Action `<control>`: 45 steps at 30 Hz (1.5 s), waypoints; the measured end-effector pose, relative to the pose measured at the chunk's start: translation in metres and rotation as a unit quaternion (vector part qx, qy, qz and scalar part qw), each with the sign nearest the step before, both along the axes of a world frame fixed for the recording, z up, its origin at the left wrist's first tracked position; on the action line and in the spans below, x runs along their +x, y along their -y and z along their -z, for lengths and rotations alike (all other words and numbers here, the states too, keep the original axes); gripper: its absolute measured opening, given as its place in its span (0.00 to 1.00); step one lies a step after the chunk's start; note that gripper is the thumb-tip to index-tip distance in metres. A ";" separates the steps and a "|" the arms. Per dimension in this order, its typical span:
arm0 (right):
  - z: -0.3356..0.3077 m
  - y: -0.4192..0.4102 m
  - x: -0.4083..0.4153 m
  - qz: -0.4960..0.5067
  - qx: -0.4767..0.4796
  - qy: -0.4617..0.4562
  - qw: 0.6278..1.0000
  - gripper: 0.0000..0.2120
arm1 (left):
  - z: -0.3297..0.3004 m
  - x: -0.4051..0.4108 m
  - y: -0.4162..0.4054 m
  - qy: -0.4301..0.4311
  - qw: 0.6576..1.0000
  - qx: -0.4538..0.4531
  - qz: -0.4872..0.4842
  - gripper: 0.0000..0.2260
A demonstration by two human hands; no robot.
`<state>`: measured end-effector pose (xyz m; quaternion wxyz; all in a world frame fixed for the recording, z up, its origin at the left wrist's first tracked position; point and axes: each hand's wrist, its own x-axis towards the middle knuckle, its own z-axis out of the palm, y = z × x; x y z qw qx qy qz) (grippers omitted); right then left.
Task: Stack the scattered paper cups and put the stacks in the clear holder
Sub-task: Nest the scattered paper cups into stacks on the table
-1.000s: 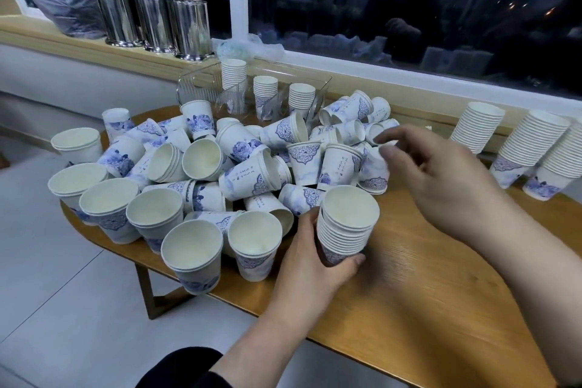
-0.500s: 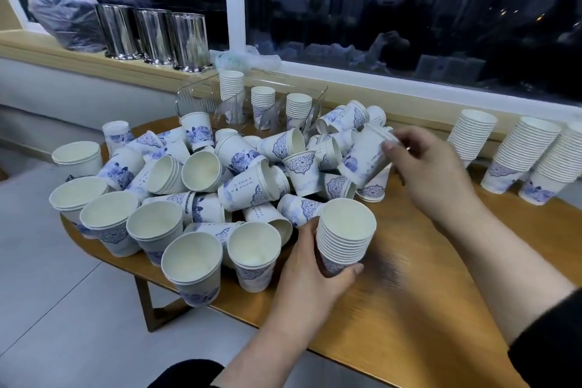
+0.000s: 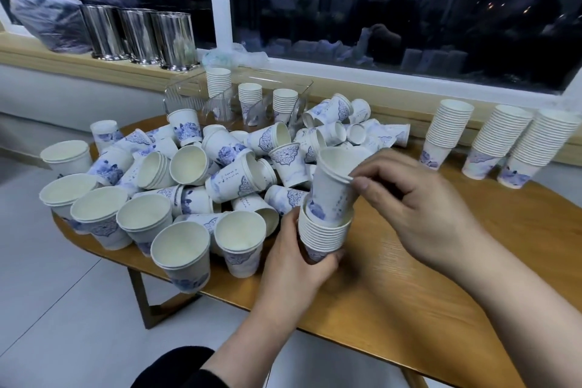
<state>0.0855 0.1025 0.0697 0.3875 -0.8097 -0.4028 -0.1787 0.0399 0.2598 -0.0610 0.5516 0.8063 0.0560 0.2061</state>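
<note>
My left hand [image 3: 293, 257] grips a stack of white paper cups with blue prints [image 3: 324, 235] near the table's middle. My right hand [image 3: 412, 198] pinches the rim of a small nested set of cups [image 3: 335, 186] whose base sits partway inside the top of that stack. A heap of scattered cups [image 3: 226, 167], upright and lying, covers the table's left half. The clear holder [image 3: 195, 98] stands at the back edge with three short stacks [image 3: 253, 96] in it.
Three tall cup stacks [image 3: 491, 142] stand at the table's right rear. Three steel canisters [image 3: 138, 36] and a plastic bag [image 3: 47, 22] sit on the window ledge. Bare wooden table [image 3: 409, 277] lies under my right arm; the front left edge drops to tiled floor.
My right hand lifted cups out of the heap and carried them down and left into the top of the stack that my left hand kept holding.
</note>
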 end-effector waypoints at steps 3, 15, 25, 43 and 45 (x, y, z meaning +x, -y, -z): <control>0.009 -0.005 0.001 -0.023 -0.053 -0.012 0.998 0.09 | 0.001 0.001 0.000 -0.006 1.000 -0.001 -0.001 0.33; 0.079 -0.014 0.046 0.022 0.002 -0.340 0.940 0.13 | 0.002 0.001 0.000 0.014 0.999 -0.005 -0.033 0.37; 0.073 -0.033 0.047 -0.047 0.005 -0.330 0.943 0.23 | 0.001 0.001 0.000 0.018 0.999 -0.013 -0.042 0.35; 0.069 0.020 0.046 0.171 0.346 -0.249 0.888 0.07 | 0.002 0.004 0.001 0.015 1.000 -0.018 -0.015 0.36; 0.044 0.033 0.036 0.161 0.403 -0.198 0.879 0.09 | 0.001 0.004 0.002 0.009 1.000 -0.012 -0.009 0.36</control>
